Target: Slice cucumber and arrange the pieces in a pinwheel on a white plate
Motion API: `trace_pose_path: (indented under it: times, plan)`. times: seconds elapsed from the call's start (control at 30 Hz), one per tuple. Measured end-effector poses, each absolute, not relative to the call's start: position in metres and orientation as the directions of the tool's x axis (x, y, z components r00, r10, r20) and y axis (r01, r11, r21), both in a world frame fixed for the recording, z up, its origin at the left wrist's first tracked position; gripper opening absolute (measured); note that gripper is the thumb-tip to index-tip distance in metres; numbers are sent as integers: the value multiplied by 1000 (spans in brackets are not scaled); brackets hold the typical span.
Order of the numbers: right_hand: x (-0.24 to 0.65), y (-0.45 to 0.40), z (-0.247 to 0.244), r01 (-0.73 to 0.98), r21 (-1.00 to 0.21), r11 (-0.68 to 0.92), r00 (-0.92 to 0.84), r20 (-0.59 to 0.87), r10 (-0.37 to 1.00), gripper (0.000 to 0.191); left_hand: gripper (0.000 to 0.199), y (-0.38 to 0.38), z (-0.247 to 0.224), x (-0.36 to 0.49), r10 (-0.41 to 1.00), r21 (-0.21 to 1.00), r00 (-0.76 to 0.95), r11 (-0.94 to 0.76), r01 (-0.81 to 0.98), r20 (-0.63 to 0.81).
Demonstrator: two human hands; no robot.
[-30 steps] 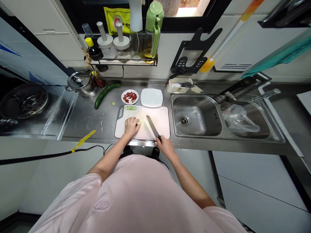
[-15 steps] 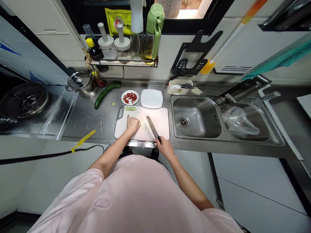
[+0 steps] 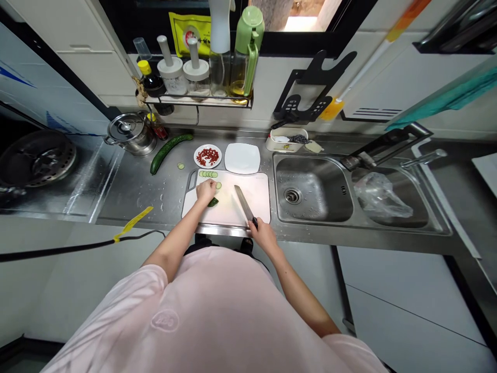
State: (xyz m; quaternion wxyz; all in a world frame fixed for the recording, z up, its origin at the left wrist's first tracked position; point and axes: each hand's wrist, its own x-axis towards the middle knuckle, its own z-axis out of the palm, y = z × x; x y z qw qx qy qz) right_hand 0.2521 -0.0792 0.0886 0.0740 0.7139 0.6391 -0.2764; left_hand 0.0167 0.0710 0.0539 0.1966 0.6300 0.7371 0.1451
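My left hand (image 3: 206, 190) is over the left part of the white cutting board (image 3: 256, 192), its fingers pinched on a round cucumber slice (image 3: 218, 185). A dark green cucumber piece (image 3: 213, 202) lies on the board just below that hand. Along the board's upper left edge runs a row of overlapping cucumber slices (image 3: 208, 174). My right hand (image 3: 264, 233) is wrapped round the black handle of a knife (image 3: 244, 202), whose blade rests over the board and points up and left.
Behind the board are a plate of chopped red pieces (image 3: 207, 156) and a white square plate (image 3: 242, 158). A whole cucumber (image 3: 166, 152) and a steel pot (image 3: 132, 134) stand further left. The double sink (image 3: 314, 187) is on the right.
My left hand has moved up and slightly left, uncovering the cucumber piece, and a slice now shows at its fingertips. The right hand and knife have hardly moved.
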Motion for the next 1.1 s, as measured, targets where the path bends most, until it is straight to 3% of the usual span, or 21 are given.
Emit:
trace_pose_path:
  times: [0.17, 0.47, 0.9, 1.1]
  plan:
    - [251, -79, 90, 956, -232, -179, 37, -509, 860, 44, 28, 99, 44, 10, 959, 540, -227, 282, 793, -167]
    - [253, -79, 81, 950, -254, -181, 41, -473, 880, 44, 28, 126, 40, 16, 950, 468, -278, 312, 827, -144]
    - [254, -76, 71, 951, -260, -165, 28, -461, 887, 43, 28, 118, 44, 12, 991, 439, -116, 131, 889, -59]
    - [251, -73, 72, 950, -266, -165, 25, -461, 887, 43, 26, 117, 46, 11, 991, 403, -114, 134, 905, -72]
